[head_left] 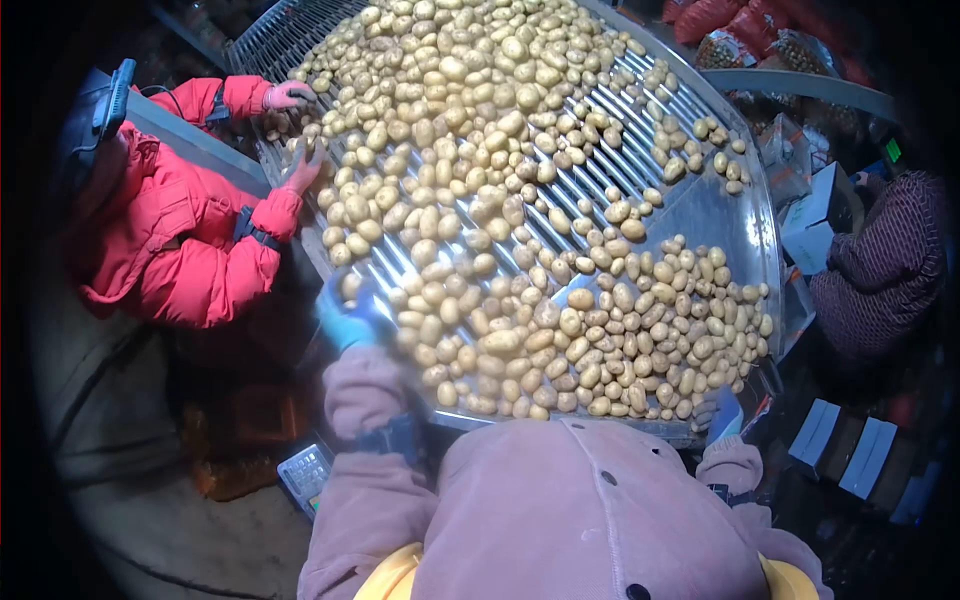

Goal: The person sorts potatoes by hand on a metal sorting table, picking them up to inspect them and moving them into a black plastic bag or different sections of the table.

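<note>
Many pale yellow potatoes (570, 322) lie spread over a large table with metal bars (580, 215). My left hand (348, 315), in a blue glove, is at the table's left edge, smeared by motion. A potato (350, 286) shows right at its fingers, and I cannot tell whether it is held. My right hand (714, 412), in a grey and blue glove, lies at the near right rim beside the potato heap, its fingers partly in view and apart, with nothing seen in them.
A person in a red jacket (190, 220) reaches to the potatoes from the left. At the right is a person in a dark patterned sleeve (880, 260), near a light box (815, 215). Red sacks (745, 30) stand at the back right. A keypad device (305, 478) is at lower left.
</note>
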The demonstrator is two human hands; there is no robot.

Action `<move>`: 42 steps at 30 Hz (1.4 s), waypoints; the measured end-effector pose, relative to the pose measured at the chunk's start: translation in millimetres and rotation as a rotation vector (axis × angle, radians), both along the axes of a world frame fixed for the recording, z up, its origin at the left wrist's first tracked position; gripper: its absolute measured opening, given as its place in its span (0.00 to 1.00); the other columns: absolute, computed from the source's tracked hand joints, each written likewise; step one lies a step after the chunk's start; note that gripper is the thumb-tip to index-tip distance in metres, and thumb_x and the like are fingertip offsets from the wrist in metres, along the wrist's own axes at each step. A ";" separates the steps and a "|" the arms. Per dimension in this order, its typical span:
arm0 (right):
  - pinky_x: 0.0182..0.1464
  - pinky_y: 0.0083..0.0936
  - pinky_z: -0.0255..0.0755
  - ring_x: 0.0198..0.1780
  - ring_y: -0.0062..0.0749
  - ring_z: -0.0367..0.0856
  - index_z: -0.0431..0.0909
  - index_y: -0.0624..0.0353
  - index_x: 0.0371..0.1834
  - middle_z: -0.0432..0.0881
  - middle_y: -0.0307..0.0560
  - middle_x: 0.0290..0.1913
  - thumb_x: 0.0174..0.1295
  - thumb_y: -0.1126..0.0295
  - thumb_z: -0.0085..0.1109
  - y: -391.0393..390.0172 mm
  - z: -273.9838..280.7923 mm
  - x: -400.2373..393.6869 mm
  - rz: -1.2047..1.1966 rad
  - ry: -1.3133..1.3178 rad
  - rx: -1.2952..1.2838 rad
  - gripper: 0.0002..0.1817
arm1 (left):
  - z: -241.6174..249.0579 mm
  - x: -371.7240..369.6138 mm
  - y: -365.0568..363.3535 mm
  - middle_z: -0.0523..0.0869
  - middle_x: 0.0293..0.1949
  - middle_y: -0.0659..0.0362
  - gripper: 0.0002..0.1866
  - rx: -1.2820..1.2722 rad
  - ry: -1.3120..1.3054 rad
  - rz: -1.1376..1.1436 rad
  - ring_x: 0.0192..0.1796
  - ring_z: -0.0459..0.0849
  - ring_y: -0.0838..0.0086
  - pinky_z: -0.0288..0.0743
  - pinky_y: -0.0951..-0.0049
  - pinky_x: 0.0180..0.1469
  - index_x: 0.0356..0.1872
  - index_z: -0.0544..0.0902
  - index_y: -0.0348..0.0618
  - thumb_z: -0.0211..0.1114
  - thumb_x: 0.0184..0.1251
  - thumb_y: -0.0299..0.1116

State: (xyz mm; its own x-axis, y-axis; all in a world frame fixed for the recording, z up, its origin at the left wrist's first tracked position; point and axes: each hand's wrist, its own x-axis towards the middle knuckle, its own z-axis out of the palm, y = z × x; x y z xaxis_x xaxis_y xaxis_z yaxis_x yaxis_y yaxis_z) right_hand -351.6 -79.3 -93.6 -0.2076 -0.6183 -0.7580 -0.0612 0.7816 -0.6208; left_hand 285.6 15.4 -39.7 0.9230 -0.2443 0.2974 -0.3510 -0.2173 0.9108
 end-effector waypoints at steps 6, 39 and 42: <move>0.18 0.34 0.69 0.17 0.41 0.77 0.77 0.64 0.38 0.83 0.54 0.26 0.71 0.41 0.43 -51.3 -23.8 -20.3 -0.022 0.063 -0.017 0.31 | -9.4 3.7 162.4 0.82 0.51 0.50 0.18 0.688 -0.147 0.329 0.52 0.81 0.60 0.77 0.64 0.54 0.49 0.82 0.41 0.72 0.58 0.34; 0.15 0.30 0.61 0.11 0.35 0.69 0.75 0.61 0.27 0.78 0.52 0.18 0.68 0.39 0.47 -57.6 -16.9 -15.7 0.098 0.107 0.071 0.32 | -41.2 -36.1 -89.7 0.60 0.76 0.55 0.37 0.938 -0.233 -0.374 0.70 0.65 0.46 0.62 0.54 0.71 0.75 0.60 0.67 0.63 0.63 0.36; 0.15 0.30 0.61 0.12 0.35 0.69 0.74 0.60 0.27 0.78 0.51 0.17 0.68 0.38 0.47 -55.9 -27.3 -20.3 0.076 0.097 0.048 0.32 | -37.8 -32.4 -107.7 0.56 0.78 0.57 0.40 1.085 -0.129 -0.381 0.71 0.63 0.44 0.63 0.53 0.71 0.76 0.56 0.68 0.64 0.63 0.36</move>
State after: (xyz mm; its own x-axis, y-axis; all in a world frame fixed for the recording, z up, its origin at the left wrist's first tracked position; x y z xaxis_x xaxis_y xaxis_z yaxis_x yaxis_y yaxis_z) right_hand -371.9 -135.3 -120.9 -0.2354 -0.5982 -0.7660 -0.1792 0.8014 -0.5707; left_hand 253.2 -92.3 -77.4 0.7125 -0.6849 -0.1525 -0.6387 -0.7231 0.2631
